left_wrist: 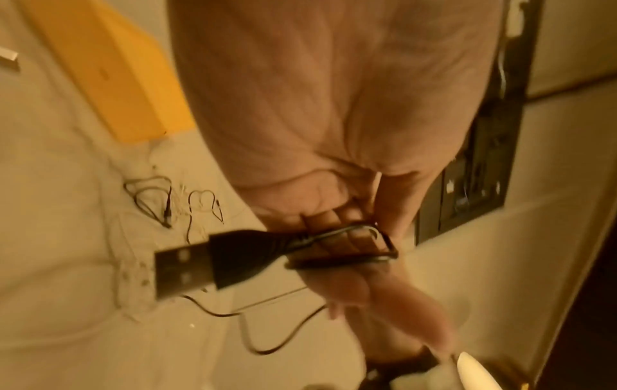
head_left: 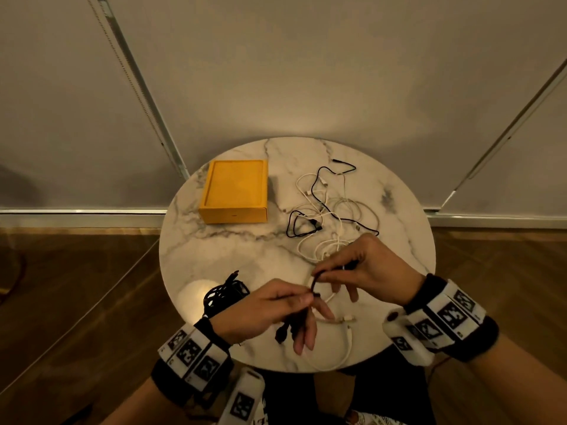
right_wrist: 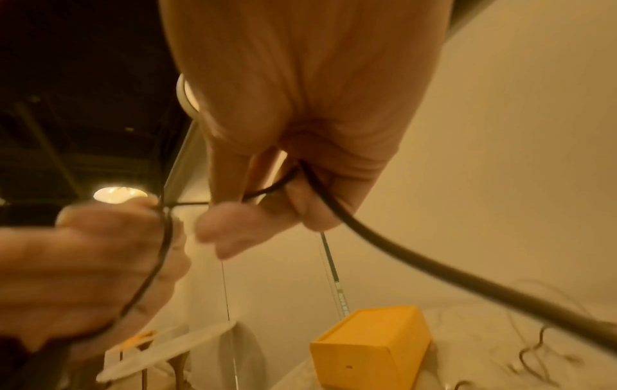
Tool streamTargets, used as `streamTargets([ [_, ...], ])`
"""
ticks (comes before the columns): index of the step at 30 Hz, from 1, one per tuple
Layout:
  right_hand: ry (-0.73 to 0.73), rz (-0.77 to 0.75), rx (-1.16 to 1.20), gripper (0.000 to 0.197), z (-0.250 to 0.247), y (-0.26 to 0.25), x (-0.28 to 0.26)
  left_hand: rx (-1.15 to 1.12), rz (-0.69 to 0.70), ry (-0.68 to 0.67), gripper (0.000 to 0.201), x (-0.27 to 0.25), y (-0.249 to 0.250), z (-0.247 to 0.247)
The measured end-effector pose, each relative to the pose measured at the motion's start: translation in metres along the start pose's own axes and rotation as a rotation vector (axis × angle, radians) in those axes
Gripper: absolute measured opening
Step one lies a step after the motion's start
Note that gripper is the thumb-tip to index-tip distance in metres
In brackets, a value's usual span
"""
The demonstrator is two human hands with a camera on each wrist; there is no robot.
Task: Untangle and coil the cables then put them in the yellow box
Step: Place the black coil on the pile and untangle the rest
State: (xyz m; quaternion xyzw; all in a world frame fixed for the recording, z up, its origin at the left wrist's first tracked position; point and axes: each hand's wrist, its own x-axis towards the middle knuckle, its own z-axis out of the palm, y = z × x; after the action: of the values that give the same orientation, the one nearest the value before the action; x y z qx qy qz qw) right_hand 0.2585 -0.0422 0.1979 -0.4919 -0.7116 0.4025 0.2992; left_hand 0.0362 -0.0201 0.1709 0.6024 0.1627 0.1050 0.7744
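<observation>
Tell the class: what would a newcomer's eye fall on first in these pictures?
Probably the yellow box, the one bright thing, at the far left of the round marble table. Next, the left hand and right hand at the near edge, both pinching a black cable. Behind them sprawls a tangle of black and white cables.

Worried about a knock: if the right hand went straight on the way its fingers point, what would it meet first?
Probably the left hand: the right hand points left toward it, both pinching the same black cable, fingertips almost touching. Depth is unclear.
</observation>
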Motion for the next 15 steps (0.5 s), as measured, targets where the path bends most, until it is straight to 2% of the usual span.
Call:
streamTargets([
  [2,0.068,0.012,0.121,0.015,0.012,0.0,0.001,-0.172,0.096,0.02,0.034,-0.001,0.004,0.002],
  [4,0.103,0.019,0.226,0.016,0.029,0.0,0.003,-0.278,0.19,0.094,0.034,0.0,0.006,0.002],
  [8,0.197,0.139,0.245,0.02,0.053,0.006,0.006,-0.43,0.297,0.398,0.032,0.005,0.011,-0.002],
  [12,0.164,0.217,0.271,0.016,0.058,0.01,0.011,-0.519,0.404,0.59,0.033,0.01,0.028,-0.008],
  [15,0.118,0.194,0.164,0.021,0.065,0.004,0.011,-0.529,0.497,0.603,0.034,0.018,0.04,-0.016],
])
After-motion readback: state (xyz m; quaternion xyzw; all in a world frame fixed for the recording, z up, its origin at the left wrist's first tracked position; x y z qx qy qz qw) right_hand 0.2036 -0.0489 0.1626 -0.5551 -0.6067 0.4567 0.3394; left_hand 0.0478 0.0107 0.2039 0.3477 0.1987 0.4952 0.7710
